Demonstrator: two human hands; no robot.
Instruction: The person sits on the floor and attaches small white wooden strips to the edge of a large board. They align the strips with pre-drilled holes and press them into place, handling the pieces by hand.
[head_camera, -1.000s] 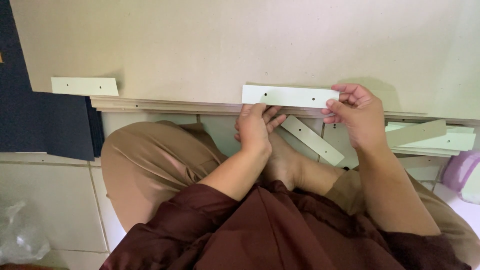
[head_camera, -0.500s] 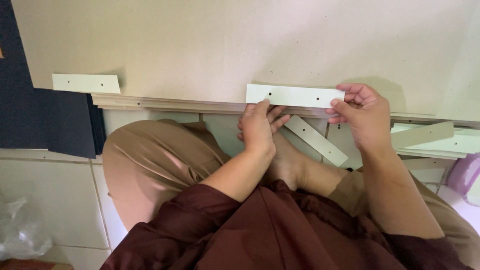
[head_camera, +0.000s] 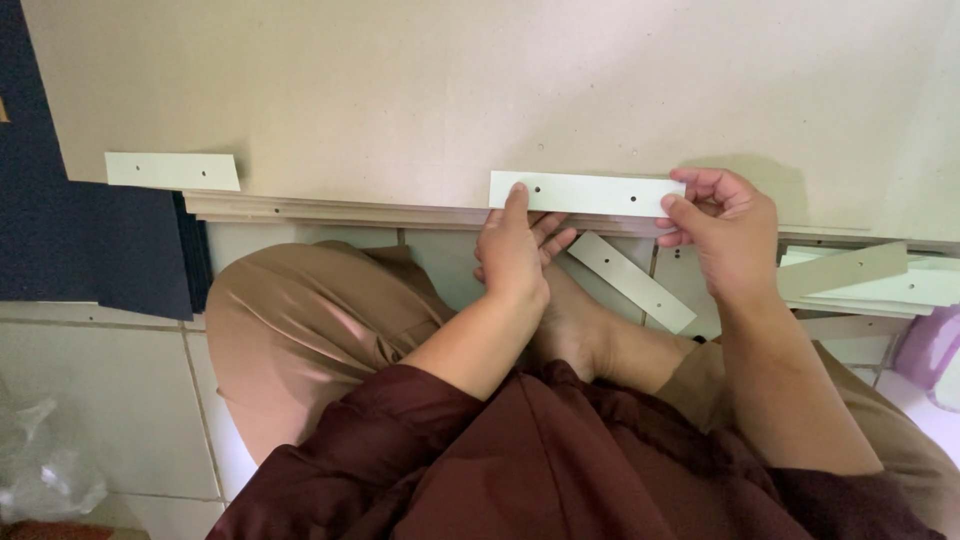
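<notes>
- Fingers (head_camera: 516, 205) of left hand (head_camera: 512, 255) pressed flat on pale strip (head_camera: 585, 192); right hand (head_camera: 728, 225) pinches its 3 o'clock end
- Strip lies on large board (head_camera: 480, 90) at its near edge, 12 o'clock of hands
- Keep the strip flush with the edge, both ends held firm
- Second strip (head_camera: 172, 170) at 9 o'clock, loose strip (head_camera: 630, 282) under the hands, stack of strips (head_camera: 870, 280) at 3 o'clock, crowding the right wrist

- Pale green flat card strips with punched holes: two lie on the board, one at its left edge (head_camera: 172, 171) and one held near the middle (head_camera: 587, 193).
- One more such strip on the floor (head_camera: 630, 281).
- Loose pile of further strips (head_camera: 870, 280): count unclear.
- Large beige cardboard sheet (head_camera: 480, 90): one.
- Hands: two, left hand (head_camera: 512, 252) and right hand (head_camera: 728, 230).
</notes>
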